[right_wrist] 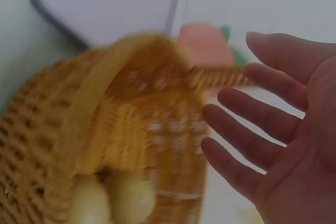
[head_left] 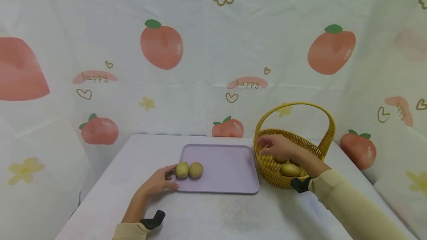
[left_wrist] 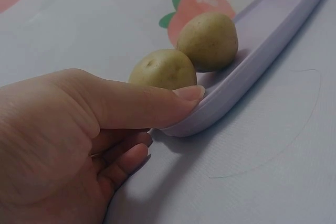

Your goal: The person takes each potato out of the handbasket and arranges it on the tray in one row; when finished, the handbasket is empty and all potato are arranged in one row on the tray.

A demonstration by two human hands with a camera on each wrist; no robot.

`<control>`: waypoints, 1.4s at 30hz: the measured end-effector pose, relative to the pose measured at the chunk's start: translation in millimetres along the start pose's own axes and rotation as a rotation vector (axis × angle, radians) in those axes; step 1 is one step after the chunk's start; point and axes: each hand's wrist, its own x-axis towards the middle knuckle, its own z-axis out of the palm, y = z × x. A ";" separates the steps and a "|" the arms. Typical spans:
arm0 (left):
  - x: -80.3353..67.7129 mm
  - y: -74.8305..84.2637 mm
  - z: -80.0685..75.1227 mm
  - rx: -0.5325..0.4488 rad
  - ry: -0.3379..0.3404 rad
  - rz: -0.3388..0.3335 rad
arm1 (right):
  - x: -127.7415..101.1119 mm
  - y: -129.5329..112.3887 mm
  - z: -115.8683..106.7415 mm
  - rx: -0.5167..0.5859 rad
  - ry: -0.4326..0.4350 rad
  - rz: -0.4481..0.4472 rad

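Note:
My left hand (head_left: 159, 181) grips the near left corner of a shallow lilac tray (head_left: 227, 173). In the left wrist view its thumb (left_wrist: 152, 103) lies over the rim, the other fingers curled lower down beside it. Two potatoes (head_left: 182, 170) sit side by side on the tray, right by that hand. Over a wicker basket (head_left: 277, 181) my right hand (head_left: 278, 147) hovers with nothing in its grasp; the right wrist view shows its fingers (right_wrist: 252, 124) spread and relaxed. Potatoes (head_left: 291, 170) lie inside the basket, partly covered by the right hand and forearm in the head view.
The basket's tall arched handle (head_left: 300, 103) rises above the right forearm. Basket and tray stand close together on a white table (head_left: 146, 151). Behind the table hangs a white cloth (head_left: 200, 103) printed with peaches.

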 end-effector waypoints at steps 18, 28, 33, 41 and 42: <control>0.9 4.2 2.3 0.007 -0.011 0.008 | -1.0 69.3 3.7 0.152 0.041 0.240; 1.1 2.1 -0.9 0.021 -0.001 0.007 | 7.0 76.7 -4.2 0.173 -0.114 0.213; 1.1 0.9 -1.4 0.027 -0.002 0.011 | 8.8 76.0 -6.5 0.228 -0.166 0.279; 0.6 -2.1 -1.2 0.025 -0.004 0.038 | 6.0 75.1 0.9 0.266 -0.197 0.359; 0.7 -2.7 -0.9 0.027 -0.006 0.045 | 5.2 75.4 3.0 0.280 -0.197 0.372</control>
